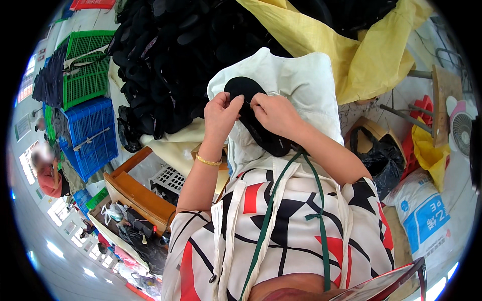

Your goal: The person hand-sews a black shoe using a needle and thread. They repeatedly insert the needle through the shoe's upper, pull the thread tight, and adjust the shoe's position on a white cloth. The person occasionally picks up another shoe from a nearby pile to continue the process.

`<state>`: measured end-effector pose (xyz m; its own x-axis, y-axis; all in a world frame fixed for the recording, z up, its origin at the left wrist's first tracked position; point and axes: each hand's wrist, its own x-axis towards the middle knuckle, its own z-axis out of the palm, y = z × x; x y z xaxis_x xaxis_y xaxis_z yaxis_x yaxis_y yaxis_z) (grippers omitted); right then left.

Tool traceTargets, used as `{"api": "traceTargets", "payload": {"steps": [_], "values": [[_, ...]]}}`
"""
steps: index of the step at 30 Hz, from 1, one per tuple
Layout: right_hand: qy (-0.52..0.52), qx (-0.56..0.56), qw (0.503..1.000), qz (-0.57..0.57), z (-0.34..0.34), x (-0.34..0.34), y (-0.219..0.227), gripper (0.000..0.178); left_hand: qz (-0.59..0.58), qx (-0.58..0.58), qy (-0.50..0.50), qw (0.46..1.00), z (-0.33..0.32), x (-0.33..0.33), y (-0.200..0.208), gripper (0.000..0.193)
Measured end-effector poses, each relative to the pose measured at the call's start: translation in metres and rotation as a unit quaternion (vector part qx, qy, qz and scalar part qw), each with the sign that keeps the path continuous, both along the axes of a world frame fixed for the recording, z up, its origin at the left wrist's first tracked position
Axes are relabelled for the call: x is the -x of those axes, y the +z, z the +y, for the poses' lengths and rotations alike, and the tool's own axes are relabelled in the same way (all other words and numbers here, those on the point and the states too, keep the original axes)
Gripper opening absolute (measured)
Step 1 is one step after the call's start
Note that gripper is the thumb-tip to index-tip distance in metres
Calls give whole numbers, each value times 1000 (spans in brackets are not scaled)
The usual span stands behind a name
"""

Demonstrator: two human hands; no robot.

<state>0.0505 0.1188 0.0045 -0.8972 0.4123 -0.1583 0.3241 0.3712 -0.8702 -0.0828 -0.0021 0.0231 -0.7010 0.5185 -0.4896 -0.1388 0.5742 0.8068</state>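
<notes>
A black cloth shoe (264, 136) lies lengthwise on the white cloth (306, 80) over my lap, its rounded end pointing away from me. My left hand (221, 114) is closed on the shoe's left edge, thumb and fingers pinched near the rounded end. On the other side, my right hand (277, 114) is closed in a pinch just above the shoe. A thin pale line shows by its fingertips, too fine to name. A gold-coloured bracelet (208, 161) is on my left wrist.
A large heap of black shoes (165, 60) rises ahead on the left, beside yellow sheeting (371, 65). Green (88, 65) and blue crates (90, 135) stand at left, near a wooden drawer frame (138, 193). At right are a stool (442, 105), a fan (461, 128) and a black bag (376, 160).
</notes>
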Motion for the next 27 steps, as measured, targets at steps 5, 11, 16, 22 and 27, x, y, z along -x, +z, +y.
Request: {"api": "traceTargets", "payload": {"steps": [5, 11, 16, 22, 27], "values": [[2, -16, 1000, 11, 0, -1, -1, 12, -73, -28, 29, 996, 1, 3, 0, 16], [-3, -79, 997, 24, -12, -5, -4, 10, -159, -34, 39, 986, 2, 9, 6, 11], [21, -97, 995, 19, -7, -2, -8, 10, -174, -34, 40, 983, 5, 11, 8, 10], [45, -82, 996, -10, 1, -3, -2, 8, -171, -25, 30, 985, 7, 14, 9, 10], [39, -102, 994, 5, -3, -2, 1, 8, -181, -11, 12, 983, 8, 18, 9, 13]]}}
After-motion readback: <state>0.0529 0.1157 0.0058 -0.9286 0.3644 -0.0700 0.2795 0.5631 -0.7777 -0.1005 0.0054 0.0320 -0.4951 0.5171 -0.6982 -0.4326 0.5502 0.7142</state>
